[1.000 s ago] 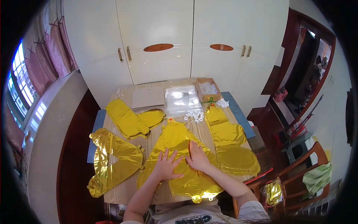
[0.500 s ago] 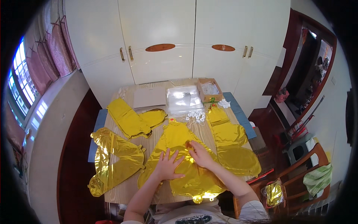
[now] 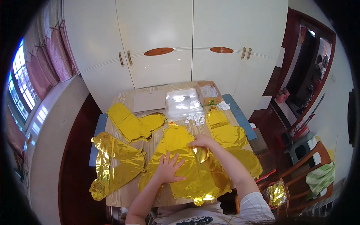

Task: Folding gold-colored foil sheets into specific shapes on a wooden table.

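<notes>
A flat gold foil balloon (image 3: 176,140) lies in the middle of the table, its red-dotted tip pointing away from me. My left hand (image 3: 169,169) rests on it with fingers spread and palm down. My right hand (image 3: 200,141) is closed on the balloon's right edge, and a shiny flap of foil (image 3: 201,153) curls up below its fingers. The fingertips are partly hidden by the hand. Close by on the right lie more flat foil balloons (image 3: 228,135), partly behind my right forearm.
Another foil balloon (image 3: 116,165) lies at the left edge, and a folded gold stack (image 3: 131,122) behind it. Farther back are clear plastic bags (image 3: 183,103), small white rings (image 3: 195,120), a cardboard box (image 3: 209,93) and a pale flat board (image 3: 149,101). A wooden chair (image 3: 318,150) stands right.
My right hand has moved slightly away from me and right, to the balloon's edge, and a flap of foil is now raised there. My left hand stays spread on the foil.
</notes>
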A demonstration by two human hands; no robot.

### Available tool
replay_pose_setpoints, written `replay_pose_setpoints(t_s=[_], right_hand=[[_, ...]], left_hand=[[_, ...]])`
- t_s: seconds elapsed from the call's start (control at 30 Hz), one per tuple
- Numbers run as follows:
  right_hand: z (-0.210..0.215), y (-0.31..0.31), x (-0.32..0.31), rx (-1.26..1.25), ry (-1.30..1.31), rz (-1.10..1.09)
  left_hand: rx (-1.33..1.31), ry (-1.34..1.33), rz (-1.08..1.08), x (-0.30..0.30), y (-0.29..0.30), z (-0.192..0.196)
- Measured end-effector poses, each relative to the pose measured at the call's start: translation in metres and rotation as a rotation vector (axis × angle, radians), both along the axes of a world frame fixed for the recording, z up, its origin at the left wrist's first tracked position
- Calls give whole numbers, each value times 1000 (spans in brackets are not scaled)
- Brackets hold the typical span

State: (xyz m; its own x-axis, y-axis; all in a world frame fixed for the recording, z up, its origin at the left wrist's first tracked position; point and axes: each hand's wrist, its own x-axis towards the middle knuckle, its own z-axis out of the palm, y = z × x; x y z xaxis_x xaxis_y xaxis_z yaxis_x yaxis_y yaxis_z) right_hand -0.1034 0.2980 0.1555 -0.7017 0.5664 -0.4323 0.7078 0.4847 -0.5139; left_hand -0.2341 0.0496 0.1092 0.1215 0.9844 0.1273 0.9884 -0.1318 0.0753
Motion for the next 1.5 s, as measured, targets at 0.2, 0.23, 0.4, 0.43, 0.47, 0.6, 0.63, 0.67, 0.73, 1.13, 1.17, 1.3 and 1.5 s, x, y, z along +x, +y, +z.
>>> replay_pose_setpoints(t_s=[0.2, 0.23, 0.4, 0.43, 0.47, 0.6, 0.63, 0.67, 0.73, 1.13, 1.17, 1.3, 1.5], right_hand=[[-23, 3, -5, 248, -25, 41], [-21, -1, -4, 244, -26, 48], [-10, -21, 20, 303, 76, -27], [-13, -24, 28, 299, 133, -53], [-15, -27, 37, 293, 211, -73], [-41, -46, 70, 289, 548, -157], [-47, -52, 74, 291, 636, -177], [-50, -58, 76, 189, 639, -195], [-36, -81, 79, -13, 640, -230], [-49, -111, 72, 615, 683, 243], [-48, -111, 73, 614, 675, 275], [-59, -97, 77, 546, 637, 367], [-60, -57, 75, 538, 685, 201]], left_hand=[[-8, -4, -5, 1, 4, -1], [-14, -2, 0, 0, 2, 0], [-11, -4, 0, -1, 2, -3], [-8, -2, 0, -1, 2, -4], [-4, 1, 1, -1, 2, -4], [-7, -2, 5, 0, 2, -2], [-11, -4, 3, 0, 3, -3], [-14, -7, 2, 0, 3, -3], [-9, -5, 3, 0, 2, -2], [-38, 13, 10, -2, 2, -8], [-34, 10, 11, -3, 2, -8], [2, -15, -8, -1, 2, -4], [-3, -23, -1, -2, 3, -7]])
